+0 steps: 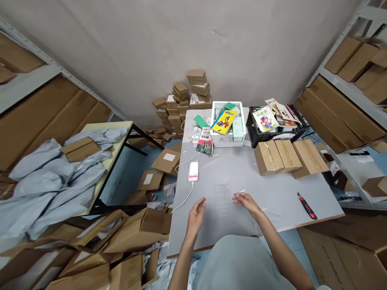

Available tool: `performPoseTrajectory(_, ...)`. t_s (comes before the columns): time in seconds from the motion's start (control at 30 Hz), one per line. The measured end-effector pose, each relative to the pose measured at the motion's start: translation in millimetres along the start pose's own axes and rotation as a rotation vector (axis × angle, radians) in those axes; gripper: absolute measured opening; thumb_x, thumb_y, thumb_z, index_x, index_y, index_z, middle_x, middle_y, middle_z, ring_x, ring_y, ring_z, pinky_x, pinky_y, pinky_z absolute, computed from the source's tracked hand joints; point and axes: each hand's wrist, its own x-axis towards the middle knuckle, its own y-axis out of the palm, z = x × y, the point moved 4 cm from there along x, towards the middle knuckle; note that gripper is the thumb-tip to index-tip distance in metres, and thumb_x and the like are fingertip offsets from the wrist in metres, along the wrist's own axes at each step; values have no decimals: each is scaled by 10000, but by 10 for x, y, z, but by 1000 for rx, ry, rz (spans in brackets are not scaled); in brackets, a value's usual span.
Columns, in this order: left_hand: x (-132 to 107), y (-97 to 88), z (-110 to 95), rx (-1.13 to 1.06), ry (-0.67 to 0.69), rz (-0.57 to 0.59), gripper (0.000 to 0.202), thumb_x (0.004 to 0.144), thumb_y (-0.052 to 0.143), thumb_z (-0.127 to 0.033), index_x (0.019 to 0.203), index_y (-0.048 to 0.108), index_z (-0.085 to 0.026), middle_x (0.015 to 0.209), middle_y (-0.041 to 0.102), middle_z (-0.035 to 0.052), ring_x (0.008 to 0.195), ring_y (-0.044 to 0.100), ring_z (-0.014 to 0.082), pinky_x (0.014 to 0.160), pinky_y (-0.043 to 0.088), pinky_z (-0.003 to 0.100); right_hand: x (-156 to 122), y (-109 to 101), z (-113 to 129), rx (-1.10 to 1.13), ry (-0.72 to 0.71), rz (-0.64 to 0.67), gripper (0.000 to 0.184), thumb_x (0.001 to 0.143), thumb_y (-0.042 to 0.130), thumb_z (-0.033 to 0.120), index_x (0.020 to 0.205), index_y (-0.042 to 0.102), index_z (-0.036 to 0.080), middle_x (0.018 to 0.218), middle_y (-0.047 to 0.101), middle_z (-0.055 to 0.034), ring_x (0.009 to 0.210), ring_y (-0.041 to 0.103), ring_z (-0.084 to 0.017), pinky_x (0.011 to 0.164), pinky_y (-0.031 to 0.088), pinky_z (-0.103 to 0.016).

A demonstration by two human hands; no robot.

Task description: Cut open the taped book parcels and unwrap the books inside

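Note:
My left hand hovers over the near part of the grey table, fingers loosely curled and apart, holding nothing. My right hand rests low over the table beside it, fingers stretched forward, with nothing in it. Between and ahead of both hands lies a thin clear plastic film, hard to make out. A phone on a white cable lies just beyond my left hand. A red and black utility knife lies to the right of my right hand.
Three brown wrapped parcels sit at the table's right. Behind them stand a black crate and a white foam box, both holding booklets. Flattened cartons litter the floor at left. Grey mailer bags cover a side table. Shelves of boxes line both walls.

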Motion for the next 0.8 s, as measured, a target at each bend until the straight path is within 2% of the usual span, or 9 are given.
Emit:
performPoseTrajectory(0.2, 161, 495, -227, -25, -48, -32, 678, 734, 813, -676, 1193, 777, -178, 1389, 775, 234, 1378, 713, 392, 1250, 496, 547, 510, -157, 284, -18, 49, 138, 698, 662, 916, 794, 1038, 805, 217, 1125, 844, -138, 1041, 813, -323, 1059, 574, -500)
performPoseTrajectory(0.37, 252, 712, -286, -44, -84, -53, 642, 768, 805, -636, 1218, 786, -178, 1394, 778, 216, 1369, 718, 377, 1252, 490, 558, 1029, -154, 475, -47, 86, 163, 574, 740, 912, 685, 1033, 794, 206, 1122, 845, -126, 1035, 809, -283, 1079, 571, -483)
performPoseTrajectory(0.53, 553, 765, -250, -89, -125, -64, 674, 738, 838, -608, 1231, 784, -151, 1398, 773, 236, 1379, 711, 387, 1257, 479, 563, 1522, 24, 549, -24, 80, 174, 485, 812, 888, 559, 1114, 790, 193, 1133, 834, -116, 1033, 806, -254, 1081, 577, -455)
performPoseTrajectory(0.67, 938, 767, -294, -116, -95, -66, 625, 759, 830, -577, 1230, 788, -169, 1387, 783, 215, 1354, 727, 369, 1258, 476, 551, 1909, 233, 660, -50, 29, 144, 571, 839, 893, 491, 1301, 759, 183, 1208, 827, -121, 1164, 777, -261, 1071, 593, -425)
performPoseTrajectory(0.8, 1275, 752, -368, -152, -62, -30, 604, 808, 800, -594, 1243, 786, -175, 1406, 776, 205, 1359, 725, 357, 1253, 489, 538, 2520, 595, 946, -78, -59, 65, 669, 851, 912, 454, 1424, 708, 176, 1399, 775, -166, 1312, 731, -283, 1127, 582, -418)
